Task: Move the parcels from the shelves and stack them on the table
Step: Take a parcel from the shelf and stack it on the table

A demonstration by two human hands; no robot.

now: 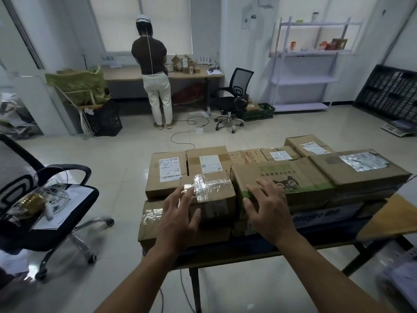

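Observation:
Several cardboard parcels are stacked in layers on the wooden table [383, 224] in front of me. A small taped parcel [214, 195] sits at the near left of the stack. My left hand [178, 218] hovers over its left end with fingers spread, holding nothing. My right hand [268, 208] lies with straight, spread fingers on the near edge of a parcel with green print [293, 177]. A parcel with a white label [167, 170] lies behind the taped one. White shelves [304, 82] stand at the far right, holding a few small items.
A black office chair [33, 199] with cables and papers on its seat stands close on my left. A person [153, 71] stands at a far desk [194, 74] with small boxes. Another chair [234, 100], floor cables, a green crate and a black crate lie beyond.

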